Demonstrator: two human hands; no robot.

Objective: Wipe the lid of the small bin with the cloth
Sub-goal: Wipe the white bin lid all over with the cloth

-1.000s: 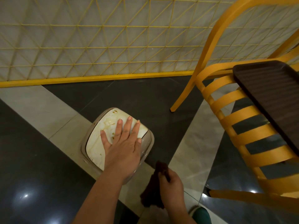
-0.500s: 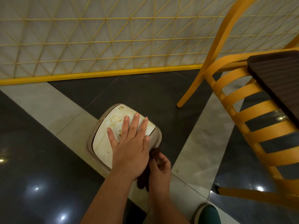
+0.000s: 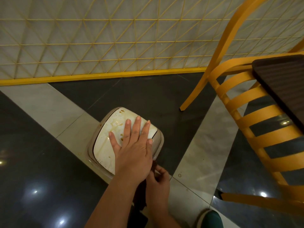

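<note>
- The small bin [image 3: 125, 142] stood on the floor [image 3: 41, 162] near the frame's centre, its white lid [image 3: 107, 142] stained brown.
- The left hand [image 3: 133, 150] lay flat on the lid with its fingers spread, pointing toward 12 o'clock.
- At 5 o'clock from the bin, the right hand [image 3: 158, 180] was pinched on the dark cloth [image 3: 139, 196], which was mostly hidden under the left forearm.
- A yellow chair [image 3: 246, 112] stood at 3 o'clock.
</note>
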